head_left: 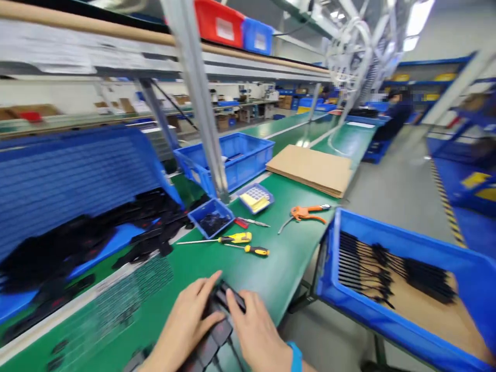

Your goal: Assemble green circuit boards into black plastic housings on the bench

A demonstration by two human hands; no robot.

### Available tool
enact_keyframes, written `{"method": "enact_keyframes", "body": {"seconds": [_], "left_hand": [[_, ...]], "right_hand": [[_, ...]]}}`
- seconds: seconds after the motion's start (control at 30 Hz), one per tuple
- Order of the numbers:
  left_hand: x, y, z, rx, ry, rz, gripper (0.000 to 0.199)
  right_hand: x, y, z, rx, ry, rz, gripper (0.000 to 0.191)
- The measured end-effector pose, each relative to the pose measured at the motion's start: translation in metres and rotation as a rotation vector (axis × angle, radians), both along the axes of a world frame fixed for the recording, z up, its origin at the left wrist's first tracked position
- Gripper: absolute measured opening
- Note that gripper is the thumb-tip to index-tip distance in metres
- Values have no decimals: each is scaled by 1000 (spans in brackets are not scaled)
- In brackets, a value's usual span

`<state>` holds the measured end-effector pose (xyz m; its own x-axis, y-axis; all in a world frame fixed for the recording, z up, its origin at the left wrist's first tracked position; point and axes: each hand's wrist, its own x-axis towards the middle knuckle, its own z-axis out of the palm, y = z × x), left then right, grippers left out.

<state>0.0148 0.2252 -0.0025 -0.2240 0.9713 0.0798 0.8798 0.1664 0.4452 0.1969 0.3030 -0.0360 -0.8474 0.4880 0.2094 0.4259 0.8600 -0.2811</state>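
Note:
At the lower middle, a black device (219, 330) with dark cables lies on the green worktop (155, 289). My left hand (188, 320) is closed on its left side, thumb across its top. My right hand (258, 330), with a blue band at the wrist, grips the device's upper right part, thumb near a black piece at its end. Beyond my hands lie two yellow-and-black screwdrivers (236, 238), a red-handled tool (242, 222), and orange pliers (308, 212). Motion blur hides the device's finer details.
A blue bin (406, 232) with black cabled parts stands at the right. Small trays (212, 217), a larger blue crate (248, 165) and cardboard sheets (310, 170) sit further back. Black parts (77, 243) are heaped left. A metal post (201, 103) rises nearby; a person (397, 113) sits far off.

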Motion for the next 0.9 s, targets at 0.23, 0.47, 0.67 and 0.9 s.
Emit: {"method": "enact_keyframes", "body": {"seconds": [0.23, 0.47, 0.67, 0.9], "left_hand": [[-38, -2, -24, 106, -3, -185, 49], [-27, -26, -6, -44, -49, -109, 64], [-3, -40, 12, -102, -86, 96, 90], [-2, -67, 16, -190, -181, 138, 75]], "right_hand": [[-17, -6, -9, -9, 68, -7, 84], [-14, -15, 1, -27, -33, -14, 76], [-13, -21, -13, 80, 57, 69, 80], [-16, -31, -19, 118, 176, 98, 83]]}}
